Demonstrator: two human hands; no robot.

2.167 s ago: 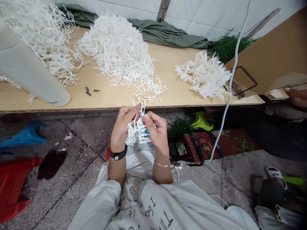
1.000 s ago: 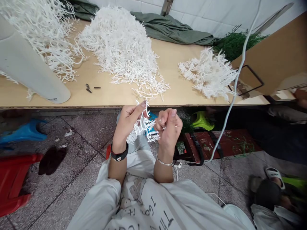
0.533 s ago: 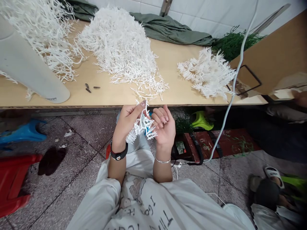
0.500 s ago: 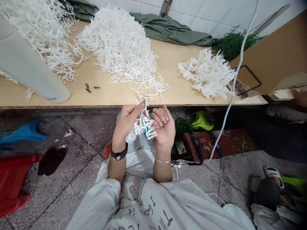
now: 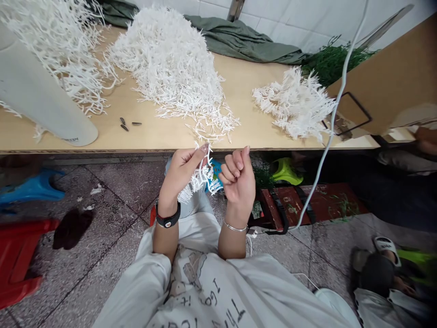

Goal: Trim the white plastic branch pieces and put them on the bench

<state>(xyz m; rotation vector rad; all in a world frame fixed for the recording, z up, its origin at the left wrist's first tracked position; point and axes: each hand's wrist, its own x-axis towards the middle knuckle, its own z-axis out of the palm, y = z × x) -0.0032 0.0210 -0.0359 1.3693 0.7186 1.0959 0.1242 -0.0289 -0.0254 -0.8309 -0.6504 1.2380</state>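
Observation:
My left hand (image 5: 178, 174) pinches a white plastic branch sprig (image 5: 204, 176) between thumb and fingers, just off the table's front edge. The sprig has short side twigs and hangs down in a bunch. Apart from it, to the right, my right hand (image 5: 240, 178) is raised with its fingers curled in toward the palm and the thumb up. Nothing shows in those fingers. Beyond the hands, a big pile of white sprigs (image 5: 170, 59) lies on the table (image 5: 239, 73), with loose pieces trailing to the edge. A smaller white heap (image 5: 295, 105) sits to the right.
At left stand a pale bottle (image 5: 41, 91) and another white bundle (image 5: 64, 54). Several dark seeds (image 5: 124, 127) lie nearby. A white cable (image 5: 336, 109) hangs across the right side, before a cardboard box (image 5: 396, 82). Plastic stools (image 5: 20, 255) stand on the floor; another person sits at right.
My right hand has moved away from the sprig, to the right and slightly up, its fingers curling more. My left hand keeps its pinch on the sprig, nearly still.

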